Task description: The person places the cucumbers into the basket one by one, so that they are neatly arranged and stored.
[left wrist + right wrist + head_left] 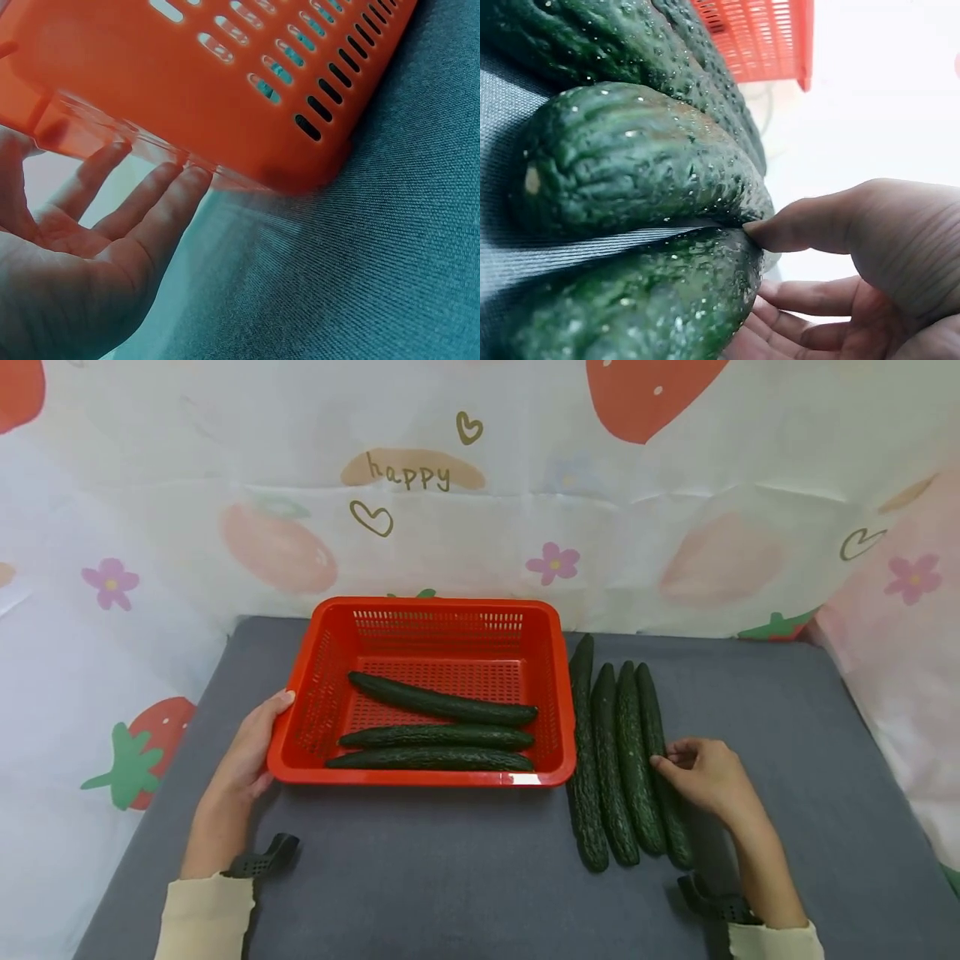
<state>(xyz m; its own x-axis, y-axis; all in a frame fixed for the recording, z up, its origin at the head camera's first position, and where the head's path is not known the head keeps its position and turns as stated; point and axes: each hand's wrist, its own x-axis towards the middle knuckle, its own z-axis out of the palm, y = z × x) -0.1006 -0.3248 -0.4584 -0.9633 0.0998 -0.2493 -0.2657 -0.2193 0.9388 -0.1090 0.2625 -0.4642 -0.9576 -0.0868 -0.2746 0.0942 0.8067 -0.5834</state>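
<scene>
My left hand (243, 747) grips the left rim of a red plastic basket (420, 776), thumb over the edge. In the left wrist view its fingertips press up under the rim. Three dark green cucumbers (435, 736) lie crosswise inside the basket. To its right, several more cucumbers (606, 760) lie side by side, pointing away from me. My right hand (708, 777) pinches the outermost cucumber (651, 706) near its middle. The right wrist view shows the thumb in the gap between this cucumber (645, 300) and its neighbour (630, 161), with the fingers on the far side.
A grey cloth (450, 868) covers the table. Behind it hangs a pale curtain (465, 552) printed with strawberries, flowers and hearts. The leftmost loose cucumber (583, 760) lies right along the basket's right wall.
</scene>
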